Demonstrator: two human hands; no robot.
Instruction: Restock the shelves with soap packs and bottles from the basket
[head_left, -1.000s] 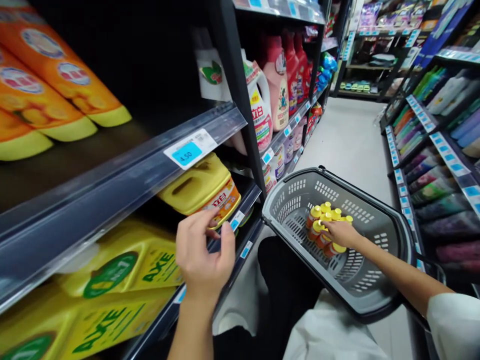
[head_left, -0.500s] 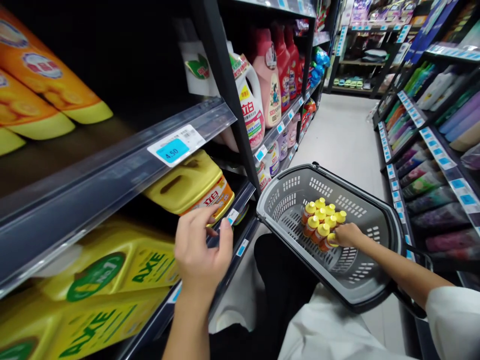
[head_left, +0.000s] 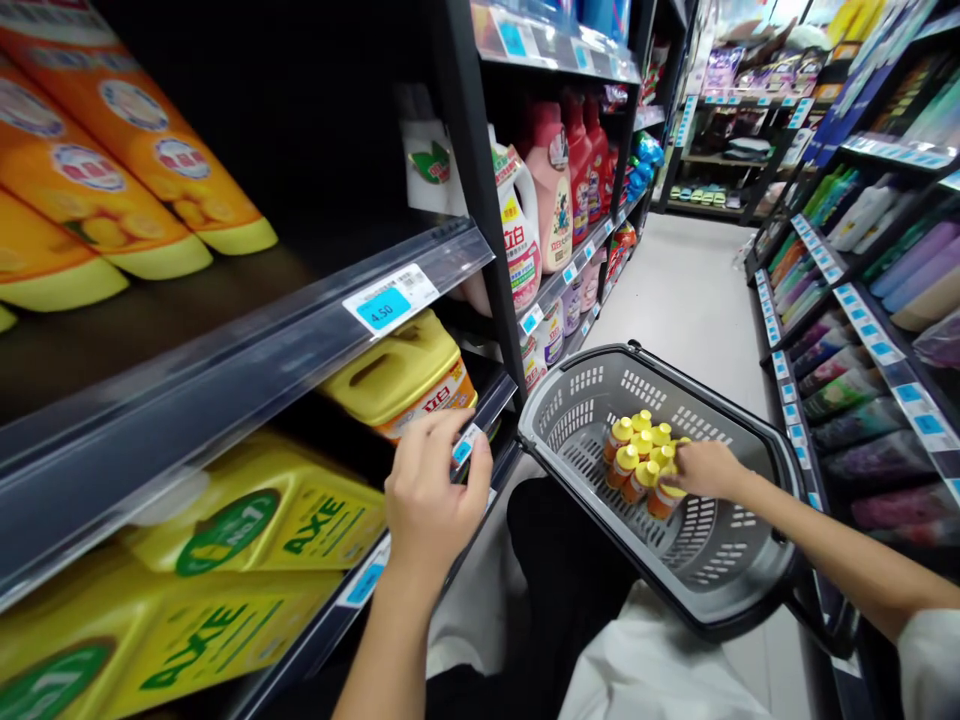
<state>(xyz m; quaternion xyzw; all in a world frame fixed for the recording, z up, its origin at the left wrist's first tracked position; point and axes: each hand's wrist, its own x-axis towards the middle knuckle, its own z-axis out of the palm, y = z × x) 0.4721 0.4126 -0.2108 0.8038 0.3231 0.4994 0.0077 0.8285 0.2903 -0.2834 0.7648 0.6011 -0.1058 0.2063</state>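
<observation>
My left hand point(head_left: 439, 490) is at the shelf edge, bent, with thumb and forefinger on either side of a blue shelf price tag point(head_left: 463, 448). Just above it lies a yellow 立白 plastic jug point(head_left: 397, 375). My right hand point(head_left: 709, 470) reaches into a grey plastic shopping basket point(head_left: 592, 385), its fingers on the nearest of several orange bottles with yellow caps point(head_left: 637, 460). The bottles stand grouped on the basket floor, and my fingers hide part of that bottle.
Yellow AXE boxes point(head_left: 322, 525) fill the shelf below, and orange-and-yellow tubes point(head_left: 112, 170) lie above. Pink and red detergent bottles point(head_left: 551, 190) line the shelves beyond. Packaged goods point(head_left: 862, 420) stock the right-hand shelving. A pale aisle floor point(head_left: 675, 280) runs ahead.
My left hand has moved right, closer to the price tag. My right hand has shifted right across the bottles. The whole view has tilted slightly.
</observation>
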